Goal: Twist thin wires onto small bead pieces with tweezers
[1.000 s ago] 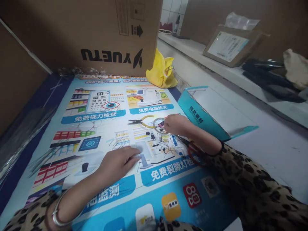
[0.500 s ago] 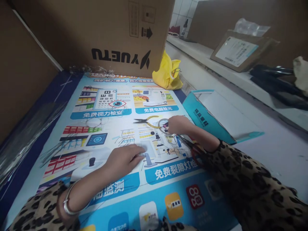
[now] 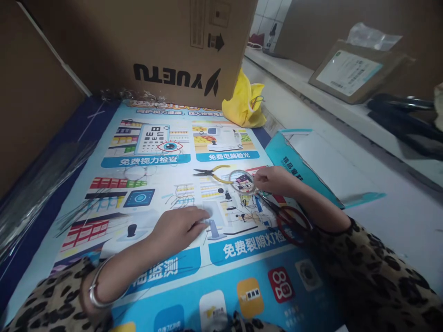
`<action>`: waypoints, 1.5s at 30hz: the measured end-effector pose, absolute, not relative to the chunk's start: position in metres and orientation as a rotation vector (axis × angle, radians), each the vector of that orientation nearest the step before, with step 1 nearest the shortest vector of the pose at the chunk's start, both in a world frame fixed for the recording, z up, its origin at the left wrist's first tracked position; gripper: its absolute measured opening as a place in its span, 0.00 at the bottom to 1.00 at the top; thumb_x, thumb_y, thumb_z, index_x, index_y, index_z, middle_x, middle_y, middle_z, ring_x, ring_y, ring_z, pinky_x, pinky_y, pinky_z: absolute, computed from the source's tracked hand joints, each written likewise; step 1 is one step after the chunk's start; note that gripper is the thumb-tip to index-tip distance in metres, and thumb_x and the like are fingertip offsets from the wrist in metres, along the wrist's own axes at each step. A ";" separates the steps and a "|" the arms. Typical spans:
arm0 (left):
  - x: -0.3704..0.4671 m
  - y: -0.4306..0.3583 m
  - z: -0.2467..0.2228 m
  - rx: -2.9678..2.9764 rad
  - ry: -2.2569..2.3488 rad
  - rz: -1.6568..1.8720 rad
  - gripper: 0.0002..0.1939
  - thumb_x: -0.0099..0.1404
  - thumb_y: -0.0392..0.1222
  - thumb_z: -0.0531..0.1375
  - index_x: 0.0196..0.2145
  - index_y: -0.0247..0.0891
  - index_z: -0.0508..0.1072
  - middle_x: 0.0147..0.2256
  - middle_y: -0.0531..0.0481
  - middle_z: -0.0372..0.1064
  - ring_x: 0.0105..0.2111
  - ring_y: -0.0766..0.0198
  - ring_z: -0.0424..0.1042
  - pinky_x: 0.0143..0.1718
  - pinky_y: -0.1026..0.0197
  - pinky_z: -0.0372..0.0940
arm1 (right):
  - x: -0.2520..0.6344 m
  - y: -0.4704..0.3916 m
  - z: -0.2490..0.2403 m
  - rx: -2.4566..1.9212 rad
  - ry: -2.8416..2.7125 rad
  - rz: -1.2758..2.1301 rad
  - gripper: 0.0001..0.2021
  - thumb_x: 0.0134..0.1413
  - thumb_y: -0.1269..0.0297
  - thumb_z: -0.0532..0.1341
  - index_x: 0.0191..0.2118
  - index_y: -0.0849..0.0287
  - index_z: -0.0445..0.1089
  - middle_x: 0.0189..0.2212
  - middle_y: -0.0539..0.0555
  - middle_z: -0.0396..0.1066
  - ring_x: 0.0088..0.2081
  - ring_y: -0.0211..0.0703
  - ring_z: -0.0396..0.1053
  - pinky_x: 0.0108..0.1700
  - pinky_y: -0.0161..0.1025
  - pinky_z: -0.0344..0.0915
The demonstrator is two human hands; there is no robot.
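My left hand hovers low over the printed poster, thumb and index finger close together; whatever they pinch is too small to make out. At the right, my right hand has its fingers bent together beside a round clear dish; any item in them is hidden. Yellow-handled pliers lie just left of the dish. Scissors with red handles rest below my right hand, partly under the forearm. Thin dark wires are scattered on the poster.
A large cardboard box stands at the back, with a yellow bag at its right corner. A teal open box is on the right. Bundled wire in clear wrap lies at left. A parcel sits on the ledge.
My right hand has moved slightly right, off the round dish, which now shows more fully. My left hand has stayed nearly in place. The view has shifted a little.
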State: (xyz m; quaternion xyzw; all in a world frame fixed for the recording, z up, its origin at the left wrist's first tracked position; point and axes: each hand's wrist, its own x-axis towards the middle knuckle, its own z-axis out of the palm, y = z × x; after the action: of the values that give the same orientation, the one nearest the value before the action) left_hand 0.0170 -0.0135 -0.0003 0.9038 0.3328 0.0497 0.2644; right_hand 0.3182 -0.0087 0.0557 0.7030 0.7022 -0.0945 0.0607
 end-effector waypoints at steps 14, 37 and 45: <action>0.016 -0.014 0.002 2.438 0.876 0.158 0.15 0.67 0.49 0.48 0.46 0.47 0.69 0.44 0.52 0.71 0.44 0.59 0.70 0.41 0.57 0.65 | 0.309 -0.019 0.045 2.067 2.073 -0.253 0.10 0.45 0.65 0.55 0.36 0.56 0.67 0.30 0.52 0.73 0.28 0.38 0.65 0.26 0.33 0.48; 0.017 -0.013 0.001 2.443 0.878 0.169 0.15 0.66 0.49 0.48 0.46 0.47 0.68 0.44 0.53 0.72 0.44 0.59 0.70 0.40 0.58 0.64 | 0.314 -0.057 0.041 1.904 2.599 -0.210 0.10 0.53 0.71 0.51 0.27 0.59 0.68 0.28 0.53 0.68 0.32 0.38 0.63 0.34 0.32 0.56; 0.016 -0.014 0.001 2.441 0.878 0.176 0.16 0.67 0.50 0.47 0.45 0.46 0.69 0.43 0.52 0.72 0.43 0.60 0.70 0.40 0.60 0.64 | 0.321 -0.064 0.048 1.841 2.663 -0.337 0.11 0.57 0.68 0.52 0.31 0.59 0.71 0.30 0.54 0.70 0.33 0.38 0.65 0.36 0.34 0.59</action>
State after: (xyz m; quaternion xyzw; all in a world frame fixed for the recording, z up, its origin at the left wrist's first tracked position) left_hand 0.0164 -0.0137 0.0011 0.9047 0.3253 0.0654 0.2673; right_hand 0.3211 -0.0645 0.0482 0.5647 0.8168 -0.1034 -0.0569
